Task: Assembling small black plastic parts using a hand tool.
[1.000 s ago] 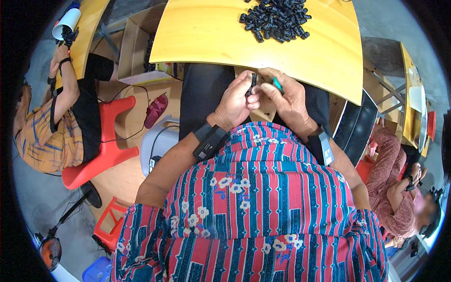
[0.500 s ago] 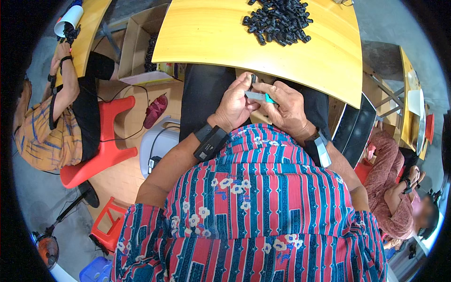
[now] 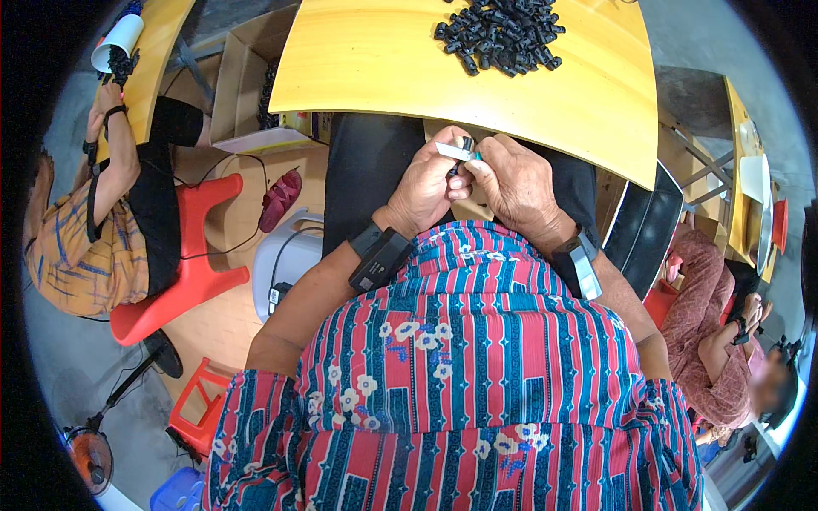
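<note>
My left hand (image 3: 423, 189) is closed, pinching a small black plastic part (image 3: 467, 143) between thumb and fingers, just off the near edge of the yellow table. Pressed close beside it, my right hand (image 3: 521, 186) grips a small knife by its teal handle, which the fingers mostly cover. Its pale, flat blade (image 3: 451, 152) points left across the black part and the left thumb. Whether the edge touches the part, I cannot tell. Beyond my hands, a heap of similar black parts (image 3: 501, 36) lies on the table.
The table's front edge (image 3: 477, 128) runs just beyond my hands. At left, a co-worker (image 3: 94, 230) sits on a red stool (image 3: 204, 247), hands near a white cup (image 3: 119, 43). An open cardboard box (image 3: 243, 77) stands between the tables. Another person (image 3: 707, 332) sits at right.
The knife has moved up and now lies across the black part, its blade tilted up to the left. My right hand has turned, covering more of the teal handle.
</note>
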Action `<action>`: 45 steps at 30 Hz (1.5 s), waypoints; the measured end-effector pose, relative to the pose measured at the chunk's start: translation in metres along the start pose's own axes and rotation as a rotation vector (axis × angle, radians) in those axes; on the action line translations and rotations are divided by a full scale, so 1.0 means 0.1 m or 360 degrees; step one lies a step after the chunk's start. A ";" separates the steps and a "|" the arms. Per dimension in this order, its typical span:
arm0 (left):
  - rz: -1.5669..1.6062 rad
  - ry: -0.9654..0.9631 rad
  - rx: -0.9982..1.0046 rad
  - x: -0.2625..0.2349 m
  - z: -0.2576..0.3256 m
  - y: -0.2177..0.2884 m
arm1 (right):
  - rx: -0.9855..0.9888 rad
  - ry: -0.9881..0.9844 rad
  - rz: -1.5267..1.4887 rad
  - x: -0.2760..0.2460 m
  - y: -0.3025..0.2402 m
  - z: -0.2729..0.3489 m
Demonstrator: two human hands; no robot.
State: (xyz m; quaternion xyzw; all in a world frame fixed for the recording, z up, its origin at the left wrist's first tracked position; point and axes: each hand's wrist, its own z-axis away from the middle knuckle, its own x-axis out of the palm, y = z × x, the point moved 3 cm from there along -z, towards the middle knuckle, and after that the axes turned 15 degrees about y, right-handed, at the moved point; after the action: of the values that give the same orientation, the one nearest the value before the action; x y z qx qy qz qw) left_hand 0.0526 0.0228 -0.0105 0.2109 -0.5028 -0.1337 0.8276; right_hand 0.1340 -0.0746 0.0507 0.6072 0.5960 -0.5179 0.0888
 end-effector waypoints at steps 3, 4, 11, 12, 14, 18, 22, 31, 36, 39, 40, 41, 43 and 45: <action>-0.0025 0.0003 -0.0004 0.01 0.01 0.00 | -0.0085 -0.0023 0.0024 -0.03 -0.07 -0.03; -0.0041 0.0009 -0.0004 0.01 0.01 0.00 | -0.0083 -0.0023 0.0025 -0.03 -0.06 -0.03; -0.0025 0.0001 -0.0027 -0.01 0.01 -0.02 | -0.0112 -0.0076 0.0060 -0.03 -0.05 -0.04; -0.0027 -0.0003 -0.0037 -0.01 0.00 -0.02 | -0.0112 -0.0085 0.0065 -0.03 -0.05 -0.04; -0.0027 -0.0005 -0.0046 -0.02 -0.01 -0.03 | -0.0133 -0.0094 0.0086 -0.04 -0.07 -0.05; 0.0004 -0.0005 -0.0051 -0.04 -0.02 -0.05 | -0.0146 -0.0108 0.0126 -0.01 -0.08 -0.05; 0.0036 -0.0011 -0.0010 -0.06 -0.04 -0.06 | 0.0015 -0.0152 0.0080 0.08 0.02 0.01; 0.0002 0.0087 0.0024 -0.07 -0.07 -0.11 | 0.0324 -0.0164 0.0043 0.12 0.04 0.01; 0.0094 0.0039 -0.0073 -0.06 -0.05 -0.08 | -0.0040 -0.0287 -0.0032 0.03 0.01 -0.04; 0.0083 -0.0019 -0.0084 -0.06 -0.04 -0.07 | -0.0071 -0.0336 -0.0040 0.01 0.03 -0.06; 0.0076 -0.0020 -0.0090 -0.05 -0.03 -0.06 | -0.0083 -0.0363 -0.0027 0.01 0.04 -0.07; 0.0076 -0.0019 -0.0091 -0.05 -0.04 -0.06 | -0.0081 -0.0364 -0.0028 0.02 0.07 -0.06; 0.0069 -0.0001 -0.0085 -0.04 -0.04 -0.07 | 0.0030 -0.0376 0.0017 0.06 0.13 -0.03; 0.0042 0.0001 -0.0080 -0.05 -0.04 -0.06 | -0.0014 -0.0378 0.0033 0.05 0.12 -0.05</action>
State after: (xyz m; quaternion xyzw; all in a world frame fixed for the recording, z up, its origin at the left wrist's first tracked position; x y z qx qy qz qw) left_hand 0.0541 0.0205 -0.0186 0.1836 -0.5016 -0.1354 0.8345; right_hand 0.1449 -0.0714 0.0433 0.5472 0.5773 -0.5826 0.1669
